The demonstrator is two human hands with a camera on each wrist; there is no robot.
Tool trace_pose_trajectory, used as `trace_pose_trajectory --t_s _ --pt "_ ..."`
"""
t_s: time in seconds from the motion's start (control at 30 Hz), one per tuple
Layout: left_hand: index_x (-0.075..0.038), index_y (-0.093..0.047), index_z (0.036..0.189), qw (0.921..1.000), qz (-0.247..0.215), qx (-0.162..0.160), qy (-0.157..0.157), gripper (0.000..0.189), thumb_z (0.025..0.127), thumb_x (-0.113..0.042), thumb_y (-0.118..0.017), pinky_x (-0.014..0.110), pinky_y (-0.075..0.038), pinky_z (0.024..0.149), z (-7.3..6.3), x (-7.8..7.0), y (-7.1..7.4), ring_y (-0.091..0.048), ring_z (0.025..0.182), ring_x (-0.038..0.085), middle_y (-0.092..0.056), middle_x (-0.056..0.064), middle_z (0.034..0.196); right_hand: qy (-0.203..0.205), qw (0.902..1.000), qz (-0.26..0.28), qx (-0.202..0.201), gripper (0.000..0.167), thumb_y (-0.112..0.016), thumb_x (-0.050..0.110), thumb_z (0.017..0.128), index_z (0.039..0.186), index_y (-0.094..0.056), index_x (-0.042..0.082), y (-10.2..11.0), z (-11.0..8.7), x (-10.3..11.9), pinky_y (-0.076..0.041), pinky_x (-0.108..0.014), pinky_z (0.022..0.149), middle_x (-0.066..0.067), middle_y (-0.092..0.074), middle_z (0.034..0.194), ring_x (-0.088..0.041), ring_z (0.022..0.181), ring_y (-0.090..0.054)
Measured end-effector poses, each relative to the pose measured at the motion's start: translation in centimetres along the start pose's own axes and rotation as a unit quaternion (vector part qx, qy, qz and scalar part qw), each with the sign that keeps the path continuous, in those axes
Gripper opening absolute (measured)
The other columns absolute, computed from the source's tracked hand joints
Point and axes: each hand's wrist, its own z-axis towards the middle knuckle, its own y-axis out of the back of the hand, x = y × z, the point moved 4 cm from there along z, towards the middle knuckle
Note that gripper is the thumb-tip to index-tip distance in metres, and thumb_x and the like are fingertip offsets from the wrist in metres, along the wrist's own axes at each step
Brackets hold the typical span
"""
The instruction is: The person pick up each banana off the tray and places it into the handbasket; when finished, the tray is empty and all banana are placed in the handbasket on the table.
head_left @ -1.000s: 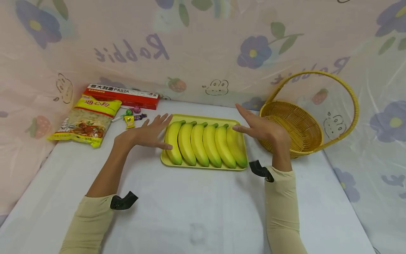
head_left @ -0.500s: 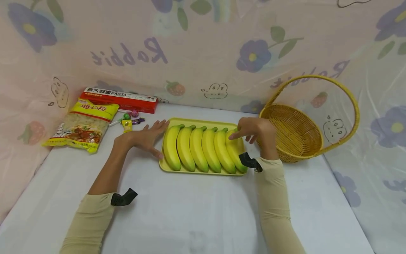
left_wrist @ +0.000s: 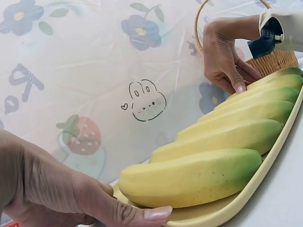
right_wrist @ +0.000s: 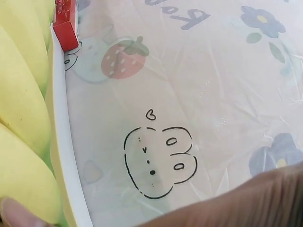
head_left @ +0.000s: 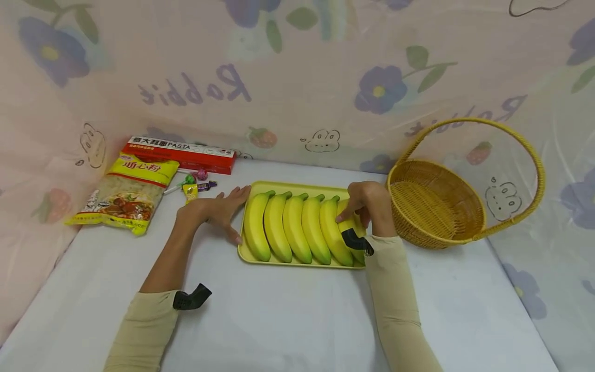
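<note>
A yellow tray [head_left: 297, 186] bears a row of several yellow bananas [head_left: 277, 227] with green tips. My left hand [head_left: 217, 211] rests at the tray's left edge with fingers spread; in the left wrist view its thumb [left_wrist: 156, 213] lies on the rim beside the nearest banana [left_wrist: 189, 177]. Over the right end of the row, my right hand [head_left: 370, 200] has its thumb and curled fingers around the rightmost banana [head_left: 345, 226], which is partly hidden by the hand and wrist camera. The right wrist view catches only a thumb tip [right_wrist: 19, 213] against yellow peel.
Right of the tray stands a wicker basket [head_left: 434, 240] with a tall handle. At the back left lie a red pasta box [head_left: 186, 156], a yellow macaroni bag [head_left: 130, 191], lollipops [head_left: 189, 179] and small wrapped candies [head_left: 190, 193]. A patterned curtain [head_left: 297, 103] borders the table.
My right hand has come down from above the tray's right side and curled its fingers around the rightmost banana. The left hand has lowered from over the leftmost banana to the tray's left edge.
</note>
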Motion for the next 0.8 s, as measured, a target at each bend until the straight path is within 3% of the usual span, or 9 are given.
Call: trace_pose_trajectory --t_s 0.13,0.3,0.53,0.8 --pt "-0.003 0.008 0.167 0.9998 0.012 -0.001 0.013 0.147 0.071 -0.049 -0.093 0.065 0.0 0.132 -0.23 -0.27 -0.06 0.007 0.165 0.042 0.008 0.02 0.177 -0.005 0.9999 0.006 0.011 0.066 -0.088 0.059 0.076 0.093 -0.074 -0.003 -0.41 0.07 -0.16 -0.059 -0.027 0.064 -0.014 -0.075 0.063 -0.016 0.046 -0.067" --pt "-0.005 0.009 0.167 0.9996 0.021 0.005 0.017 0.145 0.073 -0.051 -0.092 0.064 0.0 0.133 -0.2 -0.53 0.15 0.008 0.165 0.041 0.009 0.019 0.177 0.001 0.9986 0.037 0.039 0.059 -0.087 0.053 0.081 0.093 -0.074 -0.003 -0.57 0.06 -0.39 -0.062 -0.027 0.069 -0.007 -0.072 0.059 -0.014 0.05 -0.069" --pt "-0.006 0.009 0.167 0.9997 0.012 0.008 0.018 0.144 0.074 -0.052 -0.091 0.065 0.001 0.132 -0.27 -0.35 0.13 0.009 0.165 0.041 0.009 0.018 0.177 0.01 0.9977 0.056 0.037 0.042 -0.09 0.044 0.081 0.076 -0.077 0.004 -0.7 -0.24 -0.27 -0.059 -0.021 0.058 -0.001 -0.068 0.053 -0.009 0.045 -0.064" --pt "-0.01 0.008 0.168 0.9997 0.007 0.003 0.023 0.144 0.073 -0.055 -0.091 0.068 -0.001 0.131 -0.37 0.34 -0.17 0.007 0.165 0.042 0.009 0.017 0.177 0.012 0.9992 0.037 0.013 0.031 -0.08 0.036 0.081 0.08 -0.078 0.004 -0.53 -0.45 -0.38 -0.05 -0.019 0.049 -0.007 -0.075 0.067 -0.009 0.044 -0.061"
